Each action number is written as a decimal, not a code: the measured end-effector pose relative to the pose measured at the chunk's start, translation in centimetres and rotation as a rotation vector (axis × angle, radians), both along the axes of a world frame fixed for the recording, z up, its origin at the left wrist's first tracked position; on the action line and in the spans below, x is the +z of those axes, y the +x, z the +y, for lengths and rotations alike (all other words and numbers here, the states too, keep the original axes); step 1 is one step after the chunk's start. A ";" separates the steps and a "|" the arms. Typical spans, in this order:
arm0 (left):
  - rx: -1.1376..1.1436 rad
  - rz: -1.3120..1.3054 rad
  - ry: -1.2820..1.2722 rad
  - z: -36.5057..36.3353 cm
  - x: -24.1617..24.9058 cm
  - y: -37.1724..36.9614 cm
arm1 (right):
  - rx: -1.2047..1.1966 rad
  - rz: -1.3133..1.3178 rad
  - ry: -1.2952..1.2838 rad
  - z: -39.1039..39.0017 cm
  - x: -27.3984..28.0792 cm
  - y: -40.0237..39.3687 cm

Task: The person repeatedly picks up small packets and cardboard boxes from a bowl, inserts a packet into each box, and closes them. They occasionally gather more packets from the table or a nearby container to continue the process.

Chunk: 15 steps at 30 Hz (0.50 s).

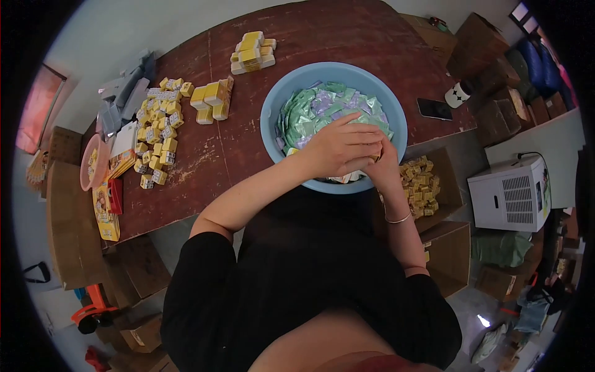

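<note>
A light blue round basin (pixel 270 127) holds a heap of small green and lilac foil packets (pixel 316 111). Over its near side my two hands are pressed together. My left hand (pixel 344 147) lies across the top with its fingers curved over my right hand (pixel 385 166), which is closed from the right side. A sliver of something small and tan shows between the fingers; the rest of it is hidden, so I cannot make out what it is. Some white and yellow pieces (pixel 344 178) peek out under the hands at the basin's near rim.
On the dark red table (pixel 204 155) are many loose small yellow boxes (pixel 155 124), two stacks of yellow-and-white boxes (pixel 212 99) (pixel 253 53), a pink basket (pixel 93 162), a phone (pixel 434 109) and a cup (pixel 457 95). A carton of small yellow boxes (pixel 421 186) stands below at right.
</note>
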<state>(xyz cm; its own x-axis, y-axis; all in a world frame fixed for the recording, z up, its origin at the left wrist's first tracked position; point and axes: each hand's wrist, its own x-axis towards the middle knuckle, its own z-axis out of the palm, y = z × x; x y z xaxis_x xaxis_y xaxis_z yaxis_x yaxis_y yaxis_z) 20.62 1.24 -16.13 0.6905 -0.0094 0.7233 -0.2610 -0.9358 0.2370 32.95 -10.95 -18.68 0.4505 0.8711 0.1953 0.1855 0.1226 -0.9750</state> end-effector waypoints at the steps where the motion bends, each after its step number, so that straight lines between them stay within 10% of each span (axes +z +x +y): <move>1: -0.094 0.048 -0.148 1.0 -0.4 0.1 | 0.015 0.013 -0.036 0.1 -0.1 0.0; 4: 0.217 0.215 -0.524 4.7 -0.9 0.4 | 0.089 0.206 -0.058 0.5 0.2 1.1; 8: 0.869 0.893 -0.138 11.8 -4.1 1.3 | -0.023 0.236 -0.079 0.6 1.0 2.0; 15: 0.908 0.546 0.163 15.2 -8.4 2.7 | -0.030 0.736 0.229 0.6 -0.9 4.4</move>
<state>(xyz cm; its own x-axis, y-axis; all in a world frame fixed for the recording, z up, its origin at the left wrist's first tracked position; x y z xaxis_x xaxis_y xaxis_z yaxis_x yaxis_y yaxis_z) 23.31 16.45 -24.51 0.7174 0.6018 0.3511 0.6520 -0.7574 -0.0340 37.37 -10.40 -19.54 0.5571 0.8304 0.0101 -0.4943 0.3413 -0.7995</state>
